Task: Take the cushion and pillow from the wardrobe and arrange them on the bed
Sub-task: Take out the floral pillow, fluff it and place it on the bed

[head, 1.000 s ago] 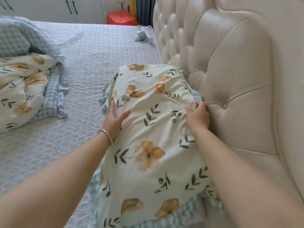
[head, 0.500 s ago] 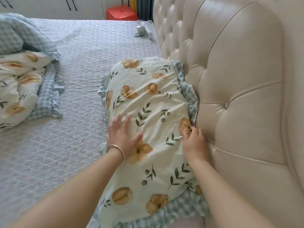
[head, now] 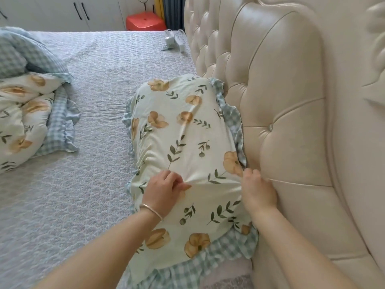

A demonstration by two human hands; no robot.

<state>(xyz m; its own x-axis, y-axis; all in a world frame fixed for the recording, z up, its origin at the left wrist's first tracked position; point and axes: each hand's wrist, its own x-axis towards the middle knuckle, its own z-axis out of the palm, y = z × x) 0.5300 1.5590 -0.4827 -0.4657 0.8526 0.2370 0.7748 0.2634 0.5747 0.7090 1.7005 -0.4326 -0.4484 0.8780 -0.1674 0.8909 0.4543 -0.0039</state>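
Grey quilted bed [head: 100, 113], floral pillow [head: 183, 142] against headboard [head: 281, 122], left hand [head: 164, 190] pinching its cover, right hand's [head: 258, 192] grip unclear.

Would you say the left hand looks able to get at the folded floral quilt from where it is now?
Probably yes: the left hand rests on the pillow, and only bare bedspread lies between it and the quilt.
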